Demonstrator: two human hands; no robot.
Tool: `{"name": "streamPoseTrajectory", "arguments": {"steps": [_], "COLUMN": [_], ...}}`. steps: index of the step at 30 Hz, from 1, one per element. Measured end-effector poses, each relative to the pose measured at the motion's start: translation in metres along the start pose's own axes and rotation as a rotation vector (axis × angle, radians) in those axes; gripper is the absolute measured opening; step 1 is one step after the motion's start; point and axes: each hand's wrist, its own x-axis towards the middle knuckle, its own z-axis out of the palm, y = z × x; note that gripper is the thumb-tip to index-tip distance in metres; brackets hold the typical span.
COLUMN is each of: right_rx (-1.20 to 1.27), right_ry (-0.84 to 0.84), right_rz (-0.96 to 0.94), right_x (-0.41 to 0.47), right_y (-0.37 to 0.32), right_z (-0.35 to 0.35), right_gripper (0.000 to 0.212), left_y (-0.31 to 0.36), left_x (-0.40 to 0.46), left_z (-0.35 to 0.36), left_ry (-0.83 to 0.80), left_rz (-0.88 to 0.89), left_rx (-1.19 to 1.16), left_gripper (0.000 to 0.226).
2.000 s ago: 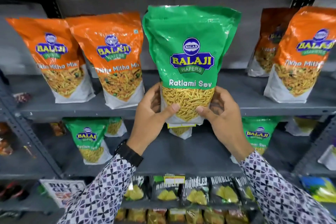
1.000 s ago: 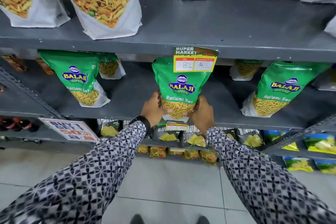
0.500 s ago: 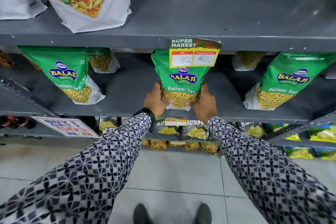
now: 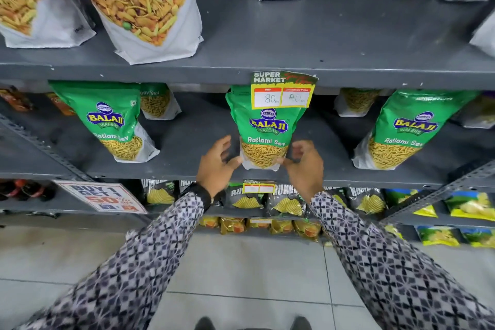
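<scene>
Your left hand, right hand: fingers spread, gripping nothing, flanking upright Ratlami Sev pouch near shelf edge. Risk: thumb brushing base on withdrawal topples pouch forward.

I'm facing grey metal shelving in a shop. There's a pale tiled floor under me, a slotted steel upright on my left, and a buy-one-get-one sign hanging lower down.

Middle shelf, front row
Centre pouch stands at the front edge, between left pouch and right pouch.
</scene>
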Motion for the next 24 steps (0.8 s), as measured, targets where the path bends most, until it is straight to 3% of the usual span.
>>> {"name": "streamPoseTrajectory", "arguments": {"steps": [4, 8, 11, 14, 16, 20, 24], "right_rx": [0.126, 0.249, 0.300, 0.282, 0.246, 0.203, 0.292], "right_ry": [-0.073, -0.130, -0.095, -0.064, -0.100, -0.278, -0.392], "right_rz": [-0.161, -0.436, -0.622, -0.733, -0.710, -0.586, -0.531], "right_x": [-0.027, -0.045, -0.035, -0.008, 0.012, 0.040, 0.050], "right_y": [-0.041, -0.125, -0.187, -0.240, -0.269, -0.301, -0.302], "right_z": [-0.015, -0.033, -0.038, -0.032, -0.023, -0.001, 0.003], "right_gripper": [0.041, 0.041, 0.038, 0.045, 0.054, 0.083, 0.064], "left_y": [0.025, 0.082, 0.120, 0.142, 0.151, 0.163, 0.170], "left_x": [-0.033, -0.048, -0.049, -0.041, -0.033, -0.017, -0.005], "left_z": [-0.039, -0.086, -0.120, -0.150, -0.169, -0.192, -0.198], "left_ry": [0.176, 0.376, 0.570, 0.739, 0.726, 0.514, 0.422], "left_rz": [0.120, 0.362, 0.528, 0.587, 0.545, 0.480, 0.526], "left_rx": [-0.148, -0.229, -0.215, -0.153, -0.138, -0.180, -0.100], "left_gripper": [0.049, 0.033, 0.034, 0.048, 0.062, 0.078, 0.058]}}
